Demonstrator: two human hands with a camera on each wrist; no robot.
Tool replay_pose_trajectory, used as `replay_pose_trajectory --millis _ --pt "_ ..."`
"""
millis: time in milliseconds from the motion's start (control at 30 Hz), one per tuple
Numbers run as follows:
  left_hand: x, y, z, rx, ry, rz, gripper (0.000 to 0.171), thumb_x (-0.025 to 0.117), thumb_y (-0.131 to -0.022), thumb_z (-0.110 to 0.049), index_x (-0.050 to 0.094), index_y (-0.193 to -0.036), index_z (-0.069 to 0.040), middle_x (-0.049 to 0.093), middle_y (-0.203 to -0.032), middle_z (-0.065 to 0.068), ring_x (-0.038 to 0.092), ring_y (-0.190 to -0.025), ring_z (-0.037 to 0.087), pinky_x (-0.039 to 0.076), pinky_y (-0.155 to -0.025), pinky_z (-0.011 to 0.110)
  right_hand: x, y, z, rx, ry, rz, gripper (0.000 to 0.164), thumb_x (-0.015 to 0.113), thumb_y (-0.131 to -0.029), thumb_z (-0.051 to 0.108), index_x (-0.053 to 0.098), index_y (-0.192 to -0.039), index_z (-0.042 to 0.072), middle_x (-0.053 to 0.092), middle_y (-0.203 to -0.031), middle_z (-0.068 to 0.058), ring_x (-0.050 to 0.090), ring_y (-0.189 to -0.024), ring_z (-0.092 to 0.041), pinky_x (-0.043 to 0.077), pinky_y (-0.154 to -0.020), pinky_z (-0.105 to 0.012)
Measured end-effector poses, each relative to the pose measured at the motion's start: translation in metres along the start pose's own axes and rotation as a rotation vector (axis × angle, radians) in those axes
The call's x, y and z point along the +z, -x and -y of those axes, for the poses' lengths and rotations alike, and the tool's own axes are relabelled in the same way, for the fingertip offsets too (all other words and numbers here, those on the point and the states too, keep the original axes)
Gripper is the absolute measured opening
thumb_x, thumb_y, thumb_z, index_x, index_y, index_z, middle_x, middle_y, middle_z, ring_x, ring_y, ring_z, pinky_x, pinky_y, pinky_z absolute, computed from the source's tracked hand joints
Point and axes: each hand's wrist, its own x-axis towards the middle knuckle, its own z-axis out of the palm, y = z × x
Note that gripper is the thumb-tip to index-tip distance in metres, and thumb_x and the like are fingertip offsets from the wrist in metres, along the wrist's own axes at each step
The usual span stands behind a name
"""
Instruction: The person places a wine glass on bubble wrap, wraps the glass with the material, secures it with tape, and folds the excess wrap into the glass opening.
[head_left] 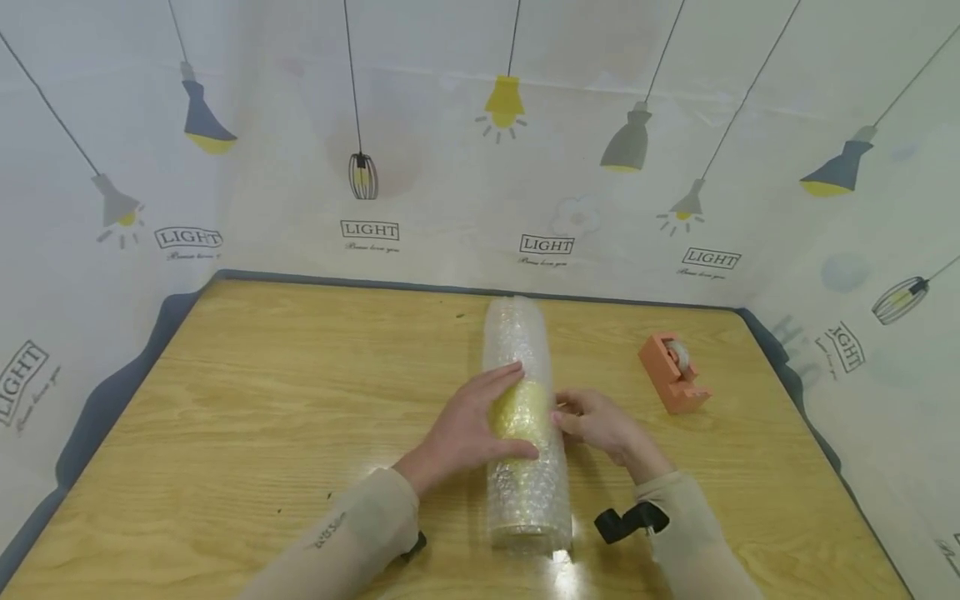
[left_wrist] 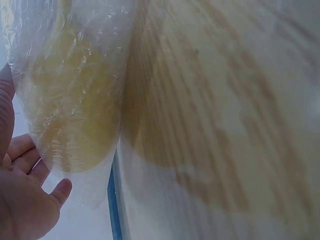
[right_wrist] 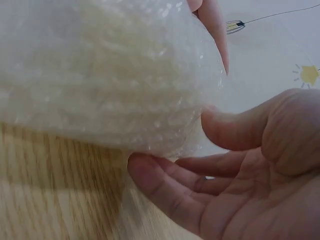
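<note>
A long bubble-wrap roll [head_left: 517,508] stretches away from me on the wooden table, and something yellow [head_left: 517,408] shows through its middle. Through the film in the left wrist view, the yellow thing [left_wrist: 75,110] looks rounded at one end; its kind is unclear. My left hand [head_left: 468,425] rests on the roll from the left, thumb and fingers spread and fairly straight. On the other side my right hand [head_left: 600,425] pinches the wrap's edge low down. In the right wrist view, the right hand's thumb [right_wrist: 230,130] touches the film with the fingers beneath.
An orange tape dispenser [head_left: 671,375] with a tape roll stands right of the wrap. The wooden table [head_left: 300,375] ends at a dark edge against a lamp-patterned cloth backdrop [head_left: 450,192]. A black strap [head_left: 630,523] hangs at the right wrist.
</note>
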Motion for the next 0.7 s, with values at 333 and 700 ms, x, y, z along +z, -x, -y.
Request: replay_pose_trajectory --millis 333,700 --pt "0.000 0.001 -0.002 -0.021 -0.032 0.006 0.106 0.090 -0.073 -0.052 0.041 -0.159 -0.018 0.034 -0.167 -0.005 0.031 -0.154 0.024 0.025 -0.126 0.051 -0.028 0.016 -0.020 -0.161 0.193 -0.251 0.043 0.061 -0.105 0.013 0.054 -0.138 -0.013 0.064 -0.126 -0.029 0.069 -0.103 -0.039 0.062 -0.083 -0.044" --pt "0.001 -0.001 0.000 0.011 -0.053 0.009 0.107 0.089 -0.072 -0.055 0.041 -0.159 -0.017 0.034 -0.167 -0.006 0.032 -0.153 0.023 0.025 -0.126 0.049 -0.097 0.045 -0.060 -0.040 0.416 -0.841 0.036 0.060 -0.104 0.020 0.064 -0.127 -0.007 0.064 -0.122 -0.029 0.063 -0.104 -0.041 0.053 -0.077 -0.032"
